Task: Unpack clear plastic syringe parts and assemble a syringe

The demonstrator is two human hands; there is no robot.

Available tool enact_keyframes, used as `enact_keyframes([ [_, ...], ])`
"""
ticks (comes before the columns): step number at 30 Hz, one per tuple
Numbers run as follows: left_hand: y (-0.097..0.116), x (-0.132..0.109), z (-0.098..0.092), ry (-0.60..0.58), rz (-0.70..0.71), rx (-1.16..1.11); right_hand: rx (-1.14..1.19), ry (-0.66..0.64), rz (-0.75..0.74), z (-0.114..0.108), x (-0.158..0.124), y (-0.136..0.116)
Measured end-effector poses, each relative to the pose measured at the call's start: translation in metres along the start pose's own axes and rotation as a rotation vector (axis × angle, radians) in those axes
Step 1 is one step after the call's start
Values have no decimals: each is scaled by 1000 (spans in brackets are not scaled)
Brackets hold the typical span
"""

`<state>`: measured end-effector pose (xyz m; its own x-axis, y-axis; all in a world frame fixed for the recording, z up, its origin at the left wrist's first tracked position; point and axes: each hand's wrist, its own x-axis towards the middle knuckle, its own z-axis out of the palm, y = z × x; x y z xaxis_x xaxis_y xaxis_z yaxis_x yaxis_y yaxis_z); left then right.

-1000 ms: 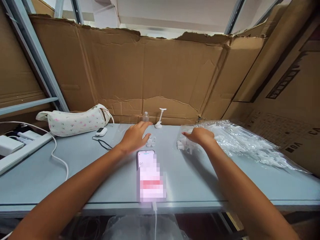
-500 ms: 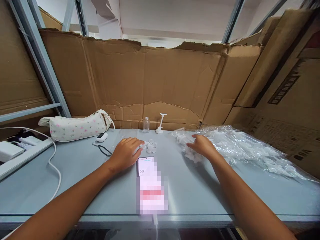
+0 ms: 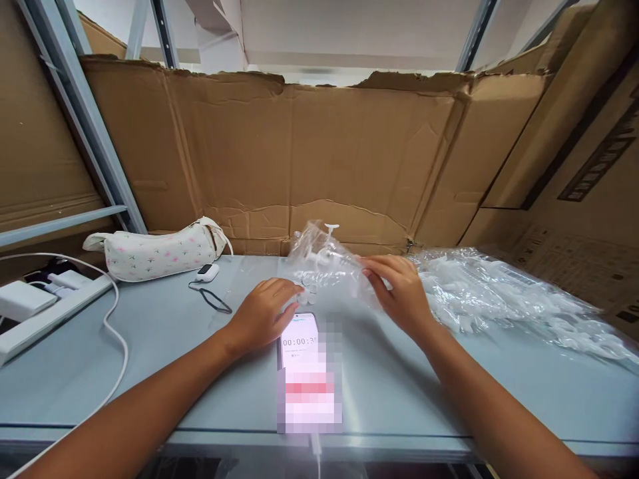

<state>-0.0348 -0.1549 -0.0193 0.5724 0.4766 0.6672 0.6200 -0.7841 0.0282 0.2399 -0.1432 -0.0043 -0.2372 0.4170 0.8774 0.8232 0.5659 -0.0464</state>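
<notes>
My right hand [image 3: 399,293] pinches the edge of a clear plastic bag [image 3: 327,263] with small white parts inside. The bag hangs over the middle of the grey tabletop and partly covers what stands behind it. Only the white top of a pump head [image 3: 331,227] shows above it. My left hand [image 3: 267,309] rests low over the table, thumb and fingers apart, beside several small whitish caps [image 3: 308,293]. Just in front of the caps lies a phone [image 3: 299,339] with a timer on its screen, its lower part blurred.
More clear bags of white parts [image 3: 499,293] lie at the right. On the left are a floral pouch [image 3: 164,253], a small white device with a dark cord [image 3: 207,273], and a power strip [image 3: 60,313] with a white cable. Cardboard [image 3: 349,146] walls the back.
My right hand has moved left from the pile of bags, bringing one bag over the caps and in front of the clear bottle and pump. My left hand has barely moved.
</notes>
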Motion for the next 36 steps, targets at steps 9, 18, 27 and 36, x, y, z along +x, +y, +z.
enact_keyframes([
  [9, 16, -4, -9, 200, 206, 58, -56, -61, -124, 10, -8, -13],
  [18, 14, -1, -8, 141, 49, 116, -132, -51, -187, 11, -9, -16],
  [27, -8, 7, -9, 22, -669, -417, -215, -7, -280, 3, -6, -18],
  [36, -10, 10, -21, -49, -677, -1156, -232, -31, -363, -1, -5, -17],
])
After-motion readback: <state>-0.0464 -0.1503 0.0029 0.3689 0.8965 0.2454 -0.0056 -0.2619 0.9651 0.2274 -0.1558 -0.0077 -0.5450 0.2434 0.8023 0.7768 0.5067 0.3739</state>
